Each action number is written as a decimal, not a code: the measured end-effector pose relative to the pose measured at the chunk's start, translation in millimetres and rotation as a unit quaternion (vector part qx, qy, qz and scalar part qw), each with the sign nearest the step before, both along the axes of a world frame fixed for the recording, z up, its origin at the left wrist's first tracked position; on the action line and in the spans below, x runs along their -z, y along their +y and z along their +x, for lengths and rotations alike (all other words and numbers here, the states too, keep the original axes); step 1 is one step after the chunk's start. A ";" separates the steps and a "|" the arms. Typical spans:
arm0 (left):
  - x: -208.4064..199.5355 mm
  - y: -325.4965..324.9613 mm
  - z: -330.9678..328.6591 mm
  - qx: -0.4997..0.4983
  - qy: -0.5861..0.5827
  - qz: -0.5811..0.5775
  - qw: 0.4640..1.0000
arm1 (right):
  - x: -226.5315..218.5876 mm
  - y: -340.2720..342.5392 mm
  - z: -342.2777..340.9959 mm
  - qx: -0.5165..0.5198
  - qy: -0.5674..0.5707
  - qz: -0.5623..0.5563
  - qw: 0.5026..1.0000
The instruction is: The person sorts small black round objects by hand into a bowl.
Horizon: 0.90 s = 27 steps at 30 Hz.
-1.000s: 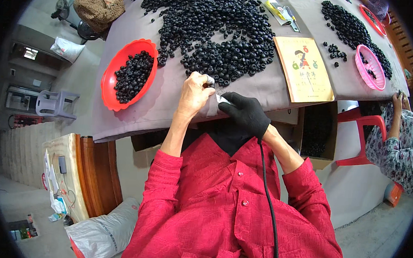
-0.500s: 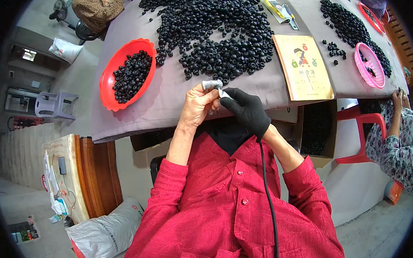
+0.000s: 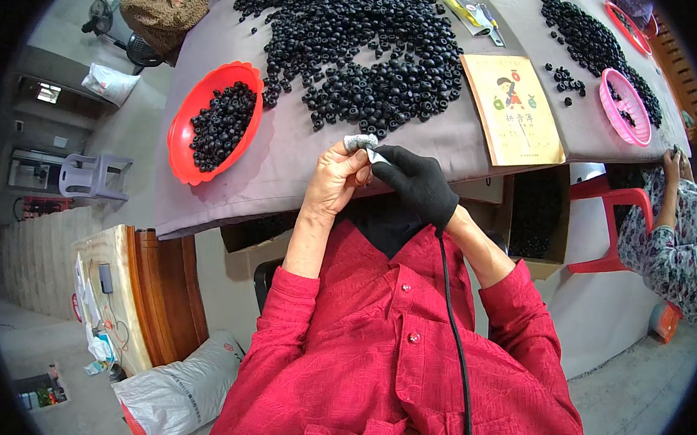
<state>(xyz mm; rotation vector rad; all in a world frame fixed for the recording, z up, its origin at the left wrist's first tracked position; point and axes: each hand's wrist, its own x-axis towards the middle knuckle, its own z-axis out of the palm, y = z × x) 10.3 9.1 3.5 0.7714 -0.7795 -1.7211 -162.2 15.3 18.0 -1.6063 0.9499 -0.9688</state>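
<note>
My left hand [image 3: 339,174] is bare, with a grey-white wrapping [image 3: 360,142] around one fingertip. Its fingers are pinched, and what lies between them is hidden. My right hand [image 3: 419,186], in a black glove, meets it at the table's near edge. A small whitish piece [image 3: 378,158] shows between the gloved fingertips, touching the left fingers; its kind is too small to tell. Just beyond my hands spreads a large heap of small, round black pieces with holes [image 3: 365,53]. A red scalloped basin [image 3: 180,150] on the left holds more of them.
A yellow booklet [image 3: 518,140] lies right of the heap, below a packaged yellow tool [image 3: 469,15]. Farther right are a pink basket [image 3: 641,132] and another black heap [image 3: 590,45]. People sit at the far left [image 3: 158,11] and right [image 3: 668,207]. A black cord [image 3: 453,317] hangs from my glove.
My hands stay together in almost the same place and pose. Only a very slight shift shows at the fingers.
</note>
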 end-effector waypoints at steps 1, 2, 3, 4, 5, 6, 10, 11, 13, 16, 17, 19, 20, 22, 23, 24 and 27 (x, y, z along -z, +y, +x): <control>0.2 0.1 -0.3 0.000 0.002 0.002 1.000 | 0.4 -0.3 -0.4 -0.004 -0.004 0.003 1.000; 0.4 0.1 -0.6 0.000 0.004 0.003 1.000 | 0.6 -0.5 -0.7 -0.009 -0.008 0.007 1.000; 0.6 0.1 -0.6 0.000 0.004 0.004 1.000 | 0.5 -0.7 -0.8 -0.008 -0.008 0.007 1.000; 1.1 0.0 -0.6 -0.001 0.005 0.004 1.000 | 0.1 -0.8 -0.9 -0.009 -0.009 0.008 1.000; 1.6 0.0 -0.4 -0.002 0.007 0.004 1.000 | 0.0 -1.0 -1.0 -0.011 -0.010 0.008 1.000; 2.5 -0.3 -0.1 -0.001 0.007 0.004 1.000 | 0.1 -1.3 -1.0 -0.011 -0.010 0.009 1.000; 3.3 0.1 0.4 0.010 0.003 -0.001 1.000 | 1.3 -1.8 -1.0 -0.016 -0.017 0.024 0.999; 2.7 0.5 -0.1 0.008 -0.004 -0.002 1.000 | 1.7 -1.9 -1.2 -0.020 -0.025 0.018 0.999; 1.2 1.3 -0.9 0.007 -0.002 -0.006 1.000 | 0.9 -2.1 -1.3 -0.020 -0.017 0.022 0.999; 0.7 2.7 -1.9 0.003 -0.001 -0.011 1.000 | -0.3 -1.3 -1.0 -0.020 -0.015 0.025 0.999; 0.6 3.1 -2.1 -0.001 -0.002 -0.012 1.000 | -0.8 -0.9 -0.8 -0.019 -0.019 0.024 0.999; 2.0 3.7 -1.7 -0.002 0.001 -0.017 1.000 | -3.1 -0.2 -0.4 -0.019 -0.018 0.028 0.999; 2.5 3.8 -1.5 -0.004 0.005 -0.022 1.000 | -3.6 0.0 -0.3 -0.020 -0.017 0.031 0.999; 2.7 4.0 -1.7 -0.001 0.010 -0.021 1.000 | -1.2 -0.3 0.1 -0.020 -0.018 0.022 0.999; 2.7 4.1 -1.9 0.001 0.015 -0.019 1.000 | -0.4 -0.4 0.2 -0.020 -0.019 0.013 1.000; 2.6 4.1 -1.9 0.001 0.015 -0.019 1.000 | -0.9 0.1 0.3 -0.020 -0.019 0.013 1.000; 1.4 4.1 -1.8 -0.001 0.011 -0.020 1.000 | -2.0 0.7 1.5 -0.015 -0.012 0.014 1.000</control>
